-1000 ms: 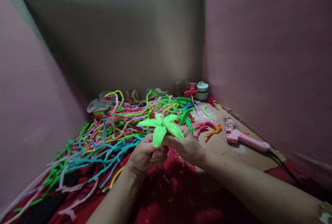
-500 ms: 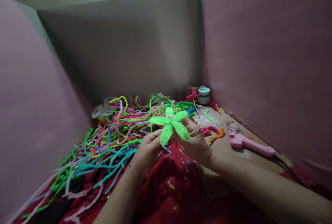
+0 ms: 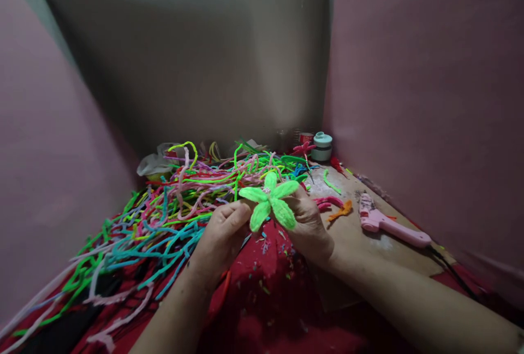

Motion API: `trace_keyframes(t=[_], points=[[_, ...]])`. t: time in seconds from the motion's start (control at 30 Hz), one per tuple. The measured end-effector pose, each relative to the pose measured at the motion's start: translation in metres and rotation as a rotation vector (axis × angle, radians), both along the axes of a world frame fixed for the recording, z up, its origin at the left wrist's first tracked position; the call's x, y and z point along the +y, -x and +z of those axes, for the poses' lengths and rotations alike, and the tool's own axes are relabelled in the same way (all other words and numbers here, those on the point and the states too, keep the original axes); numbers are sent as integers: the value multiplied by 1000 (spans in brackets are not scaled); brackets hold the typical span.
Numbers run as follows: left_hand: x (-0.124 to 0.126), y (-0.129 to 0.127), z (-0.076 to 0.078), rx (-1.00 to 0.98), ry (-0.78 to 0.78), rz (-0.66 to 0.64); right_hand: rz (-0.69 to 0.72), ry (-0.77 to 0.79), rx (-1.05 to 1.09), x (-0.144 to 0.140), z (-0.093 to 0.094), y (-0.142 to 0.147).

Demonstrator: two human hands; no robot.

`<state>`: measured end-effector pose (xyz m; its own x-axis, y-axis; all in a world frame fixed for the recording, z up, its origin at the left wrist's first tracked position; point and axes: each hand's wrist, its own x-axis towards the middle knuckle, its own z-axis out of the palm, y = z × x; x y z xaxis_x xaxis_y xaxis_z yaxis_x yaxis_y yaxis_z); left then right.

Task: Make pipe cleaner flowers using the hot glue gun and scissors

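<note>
A bright green five-petalled pipe-cleaner flower [image 3: 282,212] faces me in the middle of the view, with a small pale pinkish centre. My right hand [image 3: 313,228] is closed on it from behind, and the petals cover those fingertips. Beside the lower left petal is my left hand [image 3: 223,234], its fingers curled and the thumb pressed against them. Whatever this hand grips, if anything, is hidden. Below the left wrist shows a thin orange-red curved piece [image 3: 223,291], partly covered by the arm.
A tangled heap of coloured pipe cleaners [image 3: 176,223] spreads on the left. To the right, a pink glue gun [image 3: 393,228] with a black cord lies on a brown board [image 3: 347,255]. An orange piece [image 3: 341,211] and a lidded jar [image 3: 322,146] are there too. Scraps dot the red cloth [image 3: 278,299].
The flower has turned and tilted a little. My left thumb has slid from the lower left petal to just beside it. The view has dipped slightly.
</note>
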<state>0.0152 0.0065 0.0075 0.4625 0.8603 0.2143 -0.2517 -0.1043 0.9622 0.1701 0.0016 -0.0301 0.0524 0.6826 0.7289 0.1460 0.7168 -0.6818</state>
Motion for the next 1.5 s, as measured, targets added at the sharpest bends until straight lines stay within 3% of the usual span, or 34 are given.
trace_keyframes(t=[0.23,0.43,0.6,0.7,0.9,1.1,1.23,1.33,1.4,1.5], points=[[-5,0,3,88,0,-5,-12,-24,-45,0,-1,0],[-9,-3,3,-27,126,17,-16,-36,-32,-2,2,1],[-7,-1,1,-80,111,-87,-27,-27,7,-1,3,1],[-3,2,1,-13,60,-130,-7,28,57,-1,5,0],[7,-5,-7,165,11,164,220,355,359,1,15,0],[3,-22,-22,342,-258,295,336,597,698,3,11,5],[-2,-26,-36,680,-596,546,314,604,739,1,9,8],[-5,-25,-40,925,-823,653,275,593,745,1,7,12],[-6,-25,-39,1052,-892,669,262,582,733,1,4,14],[-6,-26,-38,1120,-869,667,272,528,671,3,-3,16]])
